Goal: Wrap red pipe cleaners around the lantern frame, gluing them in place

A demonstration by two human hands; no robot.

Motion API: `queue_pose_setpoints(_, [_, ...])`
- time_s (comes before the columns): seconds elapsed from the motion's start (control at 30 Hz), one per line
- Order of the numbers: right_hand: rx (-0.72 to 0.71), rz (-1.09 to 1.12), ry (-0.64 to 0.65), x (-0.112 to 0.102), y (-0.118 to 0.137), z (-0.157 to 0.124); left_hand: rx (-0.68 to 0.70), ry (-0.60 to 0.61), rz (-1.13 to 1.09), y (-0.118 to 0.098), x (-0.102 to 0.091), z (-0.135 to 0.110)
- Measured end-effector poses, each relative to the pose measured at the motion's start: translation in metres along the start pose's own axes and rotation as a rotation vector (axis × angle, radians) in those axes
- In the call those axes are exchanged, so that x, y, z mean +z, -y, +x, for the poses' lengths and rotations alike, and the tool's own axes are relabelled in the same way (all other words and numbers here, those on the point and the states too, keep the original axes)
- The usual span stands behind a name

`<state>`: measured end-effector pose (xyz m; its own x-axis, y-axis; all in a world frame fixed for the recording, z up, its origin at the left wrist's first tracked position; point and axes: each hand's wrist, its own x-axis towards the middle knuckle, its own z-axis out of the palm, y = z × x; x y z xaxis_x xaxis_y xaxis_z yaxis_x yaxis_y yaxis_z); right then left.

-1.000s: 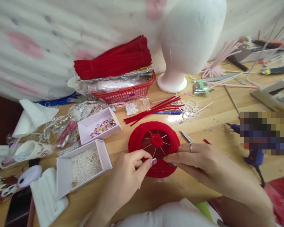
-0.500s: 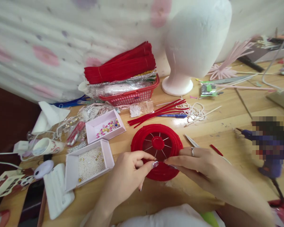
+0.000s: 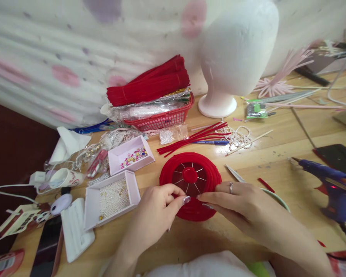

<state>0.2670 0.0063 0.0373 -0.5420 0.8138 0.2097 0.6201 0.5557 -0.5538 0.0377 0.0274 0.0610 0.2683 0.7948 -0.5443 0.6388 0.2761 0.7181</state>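
I had 2 hands, i.e. 1 L hand (image 3: 160, 206) & 1 R hand (image 3: 242, 202), w/ 1 ring (image 3: 231, 187). Had 1 red disc (image 3: 167, 171) w/ approx. 8 spokes (image 3: 187, 188) showing. Also counted 2 trays (image 3: 91, 206), 1 basket (image 3: 163, 120), 1 white head (image 3: 239, 54), 1 pen (image 3: 216, 142), 1 glue gun (image 3: 331, 181), 1 phone (image 3: 47, 246), 1 green pkt (image 3: 256, 109). Stems (image 3: 190, 141) overlapped, so I couldn't get an exact no.; beads (image 3: 112, 198), ditto.

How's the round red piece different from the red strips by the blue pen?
The round red piece is a spoked ring; the red strips are slim and loose. The left hand and right hand are at the round piece; neither touches the strips. Both are red.
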Motion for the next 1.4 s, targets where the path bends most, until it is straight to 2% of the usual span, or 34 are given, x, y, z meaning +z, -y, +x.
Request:
queue_pose_setpoints(0.23, [0.027, -0.017, -0.046, 0.006, 0.005, -0.001, 0.031, -0.055, 0.038, 0.001, 0.000, -0.005])
queue_pose_setpoints(0.4, [0.036, -0.013, -0.039, 0.006, 0.011, -0.004, 0.079, -0.002, 0.056, 0.001, -0.003, -0.003])
queue_pose_setpoints(0.6, [0.047, -0.065, -0.027, 0.001, 0.015, -0.011, 0.075, 0.045, 0.003, 0.002, -0.006, -0.001])
queue_pose_setpoints(0.8, [0.069, -0.098, -0.060, 0.003, 0.019, -0.004, 0.093, 0.013, -0.017, 0.009, -0.006, -0.001])
queue_pose_setpoints(0.93, [0.016, -0.096, -0.112, 0.006, 0.025, 0.002, 0.130, -0.083, -0.054, 0.015, -0.009, -0.011])
queue_pose_setpoints(1.0, [-0.003, -0.057, -0.144, 0.008, 0.030, 0.000, 0.126, -0.066, -0.136, 0.019, -0.010, -0.018])
queue_pose_setpoints(1.13, [-0.003, 0.057, -0.174, 0.016, 0.042, -0.010, 0.063, 0.105, -0.416, 0.031, -0.005, -0.028])
queue_pose_setpoints(1.23, [0.035, 0.138, -0.175, 0.028, 0.052, -0.014, 0.077, 0.184, -0.578, 0.045, 0.004, -0.026])
queue_pose_setpoints(1.4, [0.077, 0.178, -0.125, 0.039, 0.066, -0.013, 0.083, 0.238, -0.856, 0.064, 0.014, -0.019])
